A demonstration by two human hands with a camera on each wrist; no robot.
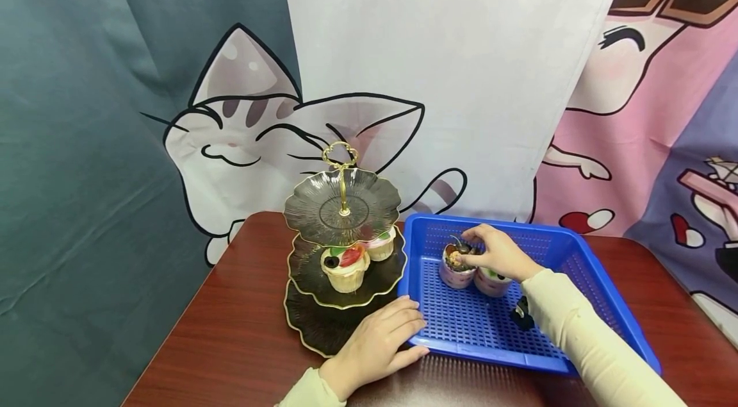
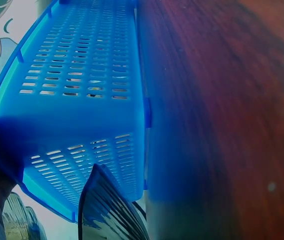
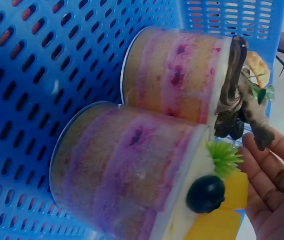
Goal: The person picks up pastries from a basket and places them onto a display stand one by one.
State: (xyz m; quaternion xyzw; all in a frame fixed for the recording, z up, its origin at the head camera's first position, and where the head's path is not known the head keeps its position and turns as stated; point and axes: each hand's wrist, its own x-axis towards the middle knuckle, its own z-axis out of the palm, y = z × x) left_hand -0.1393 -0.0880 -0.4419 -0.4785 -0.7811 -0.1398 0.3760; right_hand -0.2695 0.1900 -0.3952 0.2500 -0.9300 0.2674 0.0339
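Observation:
My right hand reaches into a blue plastic basket, its thumb and fingers spread around the topping of a cake cup. In the right wrist view, a gap shows between the thumb and this topping, while the fingers lie close to its other side. Touching it stands a second cake cup, layered purple and tan, topped with a blueberry and yellow fruit pieces. My left hand rests on the basket's near left corner with fairly straight fingers. Both cups stand on the basket floor.
Left of the basket stands a three-tier dark stand with gold edges and a gold handle. Its middle tier holds a fruit-topped cupcake and a pink-topped cupcake. A small black object lies in the basket under my right forearm.

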